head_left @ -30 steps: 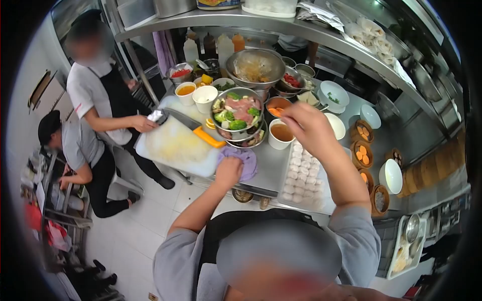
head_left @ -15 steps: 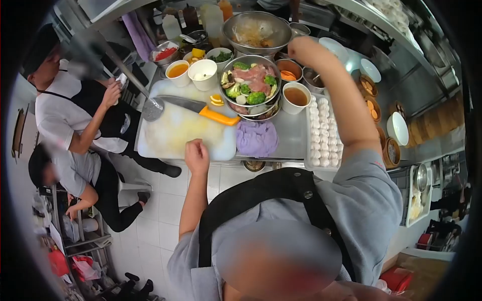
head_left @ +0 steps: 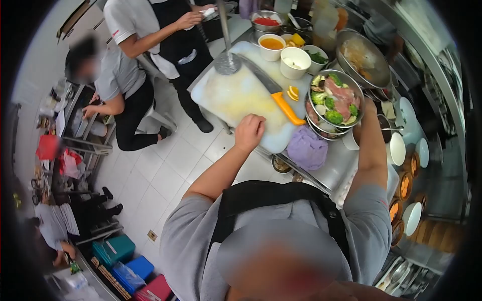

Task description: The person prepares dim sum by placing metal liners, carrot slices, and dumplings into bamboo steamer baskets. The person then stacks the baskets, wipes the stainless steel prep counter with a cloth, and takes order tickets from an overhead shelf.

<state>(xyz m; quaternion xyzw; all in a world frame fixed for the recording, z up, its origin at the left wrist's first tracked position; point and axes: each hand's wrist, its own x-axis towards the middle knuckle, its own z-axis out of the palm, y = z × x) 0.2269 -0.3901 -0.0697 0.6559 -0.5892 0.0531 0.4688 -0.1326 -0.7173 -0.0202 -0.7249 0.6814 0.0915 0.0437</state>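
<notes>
My left hand (head_left: 250,131) rests at the front edge of the white cutting board (head_left: 221,98), its fingers curled closed with nothing showing in them. On that board lies a large knife (head_left: 288,109) with an orange handle, and small orange pieces (head_left: 293,93) sit beside it. My right hand (head_left: 370,106) is at the right side of a steel bowl (head_left: 310,103) of raw meat (head_left: 344,99) and broccoli (head_left: 333,117). The bowl's rim hides its fingers, so I cannot tell whether it grips anything. Another bowl (head_left: 326,134) is stacked underneath. A purple cloth (head_left: 307,148) lies in front.
White tubs (head_left: 294,62), an orange sauce cup (head_left: 271,46) and a large steel bowl (head_left: 362,56) crowd the back. A metal post (head_left: 224,30) rises at the board's left corner. Co-workers (head_left: 113,83) are at the left. White bowls (head_left: 411,218) stand at right.
My view has swung leftward, so the table appears farther right. My right hand has come back from the far containers to the meat bowl's right side. My left hand stays closed by the board.
</notes>
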